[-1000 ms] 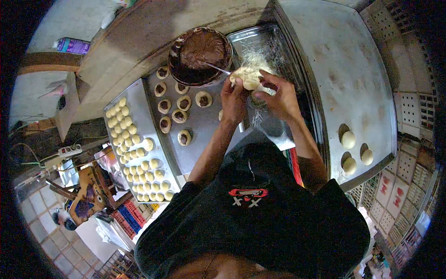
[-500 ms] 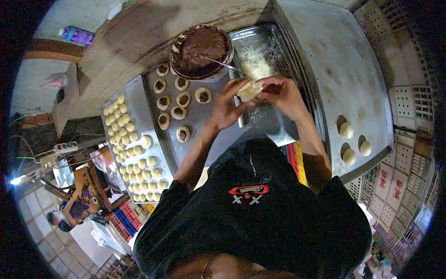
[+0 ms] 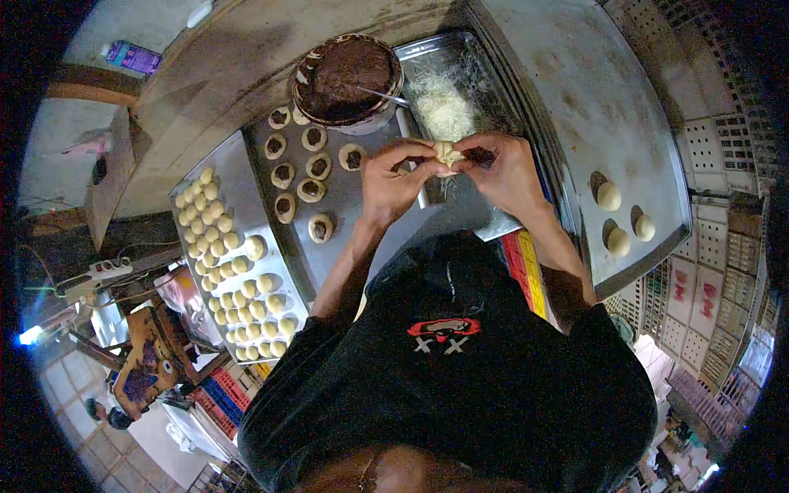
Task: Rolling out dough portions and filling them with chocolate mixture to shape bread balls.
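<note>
Between my hands is a small piece of pale dough (image 3: 447,154), its edge pinched up into folds. My left hand (image 3: 396,182) grips its left side with thumb and fingertips, and my right hand (image 3: 503,171) pinches its right side. Just beyond it lies a heap of white shreds (image 3: 445,111) in a metal tray (image 3: 417,51). To the left, several flattened dough rounds (image 3: 319,166) topped with dark brown filling rest on a dark tray (image 3: 345,232). Whether filling sits inside the held dough is hidden.
A bucket of brown filling (image 3: 348,78) stands at the back with a metal utensil (image 3: 385,96) in it. Rows of dough balls (image 3: 246,306) cover a tray at left. Three dough balls (image 3: 609,196) sit on the right tray (image 3: 575,107). Stacked crates (image 3: 699,287) line the right.
The dough has gone from a broader, tilted piece to a compact one with its edges pinched together. My fingertips have drawn closer around it. The view has shifted slightly.
</note>
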Available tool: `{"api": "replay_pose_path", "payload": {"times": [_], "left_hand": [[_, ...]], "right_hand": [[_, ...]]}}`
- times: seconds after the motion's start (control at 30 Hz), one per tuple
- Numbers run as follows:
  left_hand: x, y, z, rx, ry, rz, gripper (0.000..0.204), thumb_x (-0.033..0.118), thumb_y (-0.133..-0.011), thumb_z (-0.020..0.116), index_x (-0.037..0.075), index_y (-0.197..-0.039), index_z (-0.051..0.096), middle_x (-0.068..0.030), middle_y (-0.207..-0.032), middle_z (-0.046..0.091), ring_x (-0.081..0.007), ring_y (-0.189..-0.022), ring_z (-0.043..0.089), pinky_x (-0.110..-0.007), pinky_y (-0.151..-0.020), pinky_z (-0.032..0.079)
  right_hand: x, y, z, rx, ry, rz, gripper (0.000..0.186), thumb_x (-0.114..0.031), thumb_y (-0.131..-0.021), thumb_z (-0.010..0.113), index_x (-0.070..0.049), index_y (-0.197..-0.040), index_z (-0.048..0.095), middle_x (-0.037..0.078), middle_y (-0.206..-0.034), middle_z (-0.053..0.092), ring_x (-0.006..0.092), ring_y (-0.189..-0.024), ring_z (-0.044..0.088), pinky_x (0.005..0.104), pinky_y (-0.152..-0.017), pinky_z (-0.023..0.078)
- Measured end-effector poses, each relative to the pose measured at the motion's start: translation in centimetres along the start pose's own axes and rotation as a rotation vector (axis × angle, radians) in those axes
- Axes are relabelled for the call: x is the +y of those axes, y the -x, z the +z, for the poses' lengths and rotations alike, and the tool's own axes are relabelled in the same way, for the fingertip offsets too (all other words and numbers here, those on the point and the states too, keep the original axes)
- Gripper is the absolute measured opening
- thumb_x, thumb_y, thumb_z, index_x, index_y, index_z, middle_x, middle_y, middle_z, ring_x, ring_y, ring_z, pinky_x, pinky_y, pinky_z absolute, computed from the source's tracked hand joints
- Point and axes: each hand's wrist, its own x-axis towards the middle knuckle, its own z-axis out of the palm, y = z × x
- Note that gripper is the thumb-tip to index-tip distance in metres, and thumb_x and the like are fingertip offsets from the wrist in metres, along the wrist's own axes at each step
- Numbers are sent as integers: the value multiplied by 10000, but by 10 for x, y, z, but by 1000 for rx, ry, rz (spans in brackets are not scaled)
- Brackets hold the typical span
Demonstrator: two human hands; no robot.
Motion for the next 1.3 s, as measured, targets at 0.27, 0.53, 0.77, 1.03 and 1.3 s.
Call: {"api": "replay_pose_path", "payload": {"times": [0.27,0.53,0.77,1.03,1.3], "left_hand": [[6,6,1,1,-128,23,153,18,-712,756,13,-861,721,-128,-967,710,-197,-928,675,-322,-841,522],[16,34,29,73,-70,56,151,-48,-792,658,1,-918,725,-135,-932,719,-196,-887,700,-283,-867,524],[39,45,43,161,108,173,274,-99,-785,653,-63,-1056,664,-216,-1285,558,-260,-1043,646,-293,-805,556],[39,66,63,226,382,204,317,36,-920,557,-54,-1223,533,-217,-1312,524,-263,-1201,541,-381,-992,453],[17,79,60,-29,702,-731,520,430,-995,380,-26,-901,612,-65,-720,612,-163,-625,597,-289,-546,479]], "right_hand": [[-9,15,0,23,49,-18,247,-27,-682,782,-8,-918,709,94,-822,697,169,-721,661,283,-673,517],[-27,36,-4,125,-15,50,179,-57,-657,797,-4,-802,706,100,-810,701,223,-733,676,303,-688,525],[-39,60,-4,279,-17,-61,184,14,-691,712,-47,-864,729,112,-915,708,275,-842,687,335,-760,540],[-42,92,-4,347,25,-100,118,-17,-706,736,-61,-814,719,93,-799,698,229,-716,683,331,-641,542],[-44,112,-2,237,-23,48,102,-97,-735,759,-46,-806,707,106,-816,686,226,-682,654,343,-596,511]]}}
